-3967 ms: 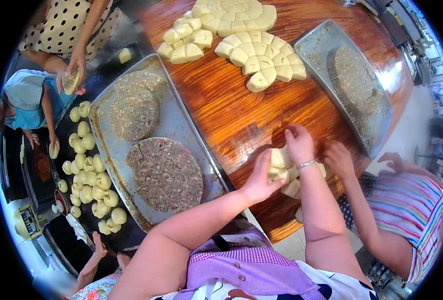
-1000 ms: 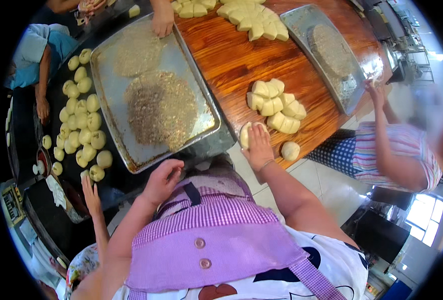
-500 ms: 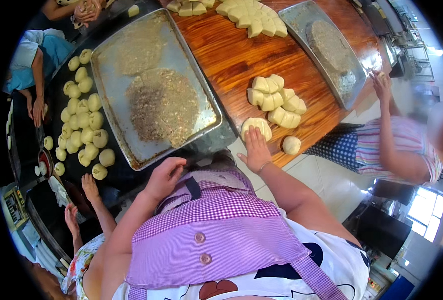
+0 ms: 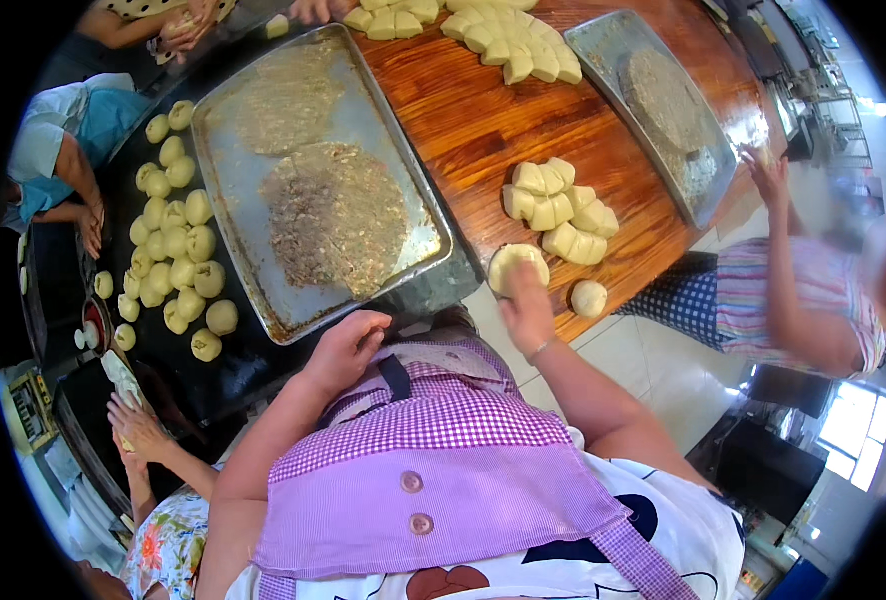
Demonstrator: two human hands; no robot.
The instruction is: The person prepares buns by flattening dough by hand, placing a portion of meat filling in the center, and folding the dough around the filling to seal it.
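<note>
A flattened disc of pale dough (image 4: 509,266) lies at the near edge of the wooden table. My right hand (image 4: 529,312) is over its right side, its fingers smeared by motion. Just right of that hand sits a round dough ball (image 4: 589,299). Beyond the disc, several cut dough pieces (image 4: 553,205) are clustered in short rows. My left hand (image 4: 351,350) is loosely curled in front of my apron, near the corner of a metal tray (image 4: 308,330), with nothing visible in it.
Chopped filling (image 4: 338,220) is spread in the tray. Many shaped dough balls (image 4: 175,243) sit left of it on a dark surface. A second filling tray (image 4: 595,62) and more dough pieces (image 4: 513,40) lie farther off. Co-workers' hands (image 4: 141,428) are at the left; a person in stripes (image 4: 763,290) stands right.
My right hand has slid right and lifted from lying flat on the dough disc. My left hand's fingers have curled in more. At the left, a co-worker's two hands have come together.
</note>
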